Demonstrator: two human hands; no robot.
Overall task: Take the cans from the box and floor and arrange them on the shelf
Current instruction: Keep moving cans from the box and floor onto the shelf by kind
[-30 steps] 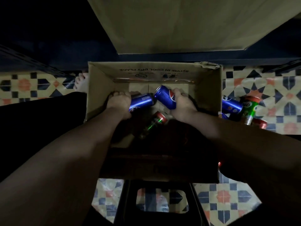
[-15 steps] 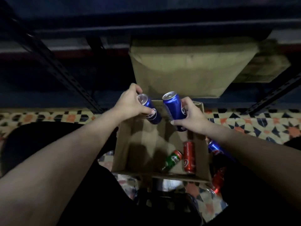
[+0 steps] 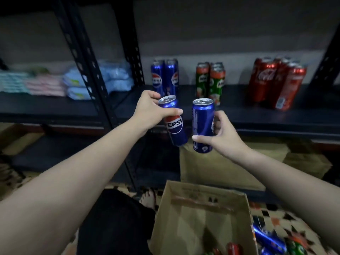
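Note:
My left hand (image 3: 150, 109) grips a blue Pepsi can (image 3: 174, 126) near its top, tilted a little. My right hand (image 3: 223, 134) holds a second blue Pepsi can (image 3: 202, 124) upright from the side. Both cans hang in the air just in front of the dark shelf (image 3: 257, 115). On that shelf stand two Pepsi cans (image 3: 164, 77), a few green cans (image 3: 211, 81) and several red cola cans (image 3: 276, 83). Below me the open cardboard box (image 3: 185, 223) shows a red can (image 3: 233, 248) at its bottom edge.
Blue and green cans (image 3: 272, 240) lie on the patterned floor right of the box. Black perforated shelf posts (image 3: 86, 70) rise at left, with packs of tissues (image 3: 77, 81) on the neighbouring shelf. Another cardboard box (image 3: 220, 172) sits on the lower shelf.
Both hands have lifted their blue cans out of the box and up to shelf height. My view has tilted upward from the box to the shelf.

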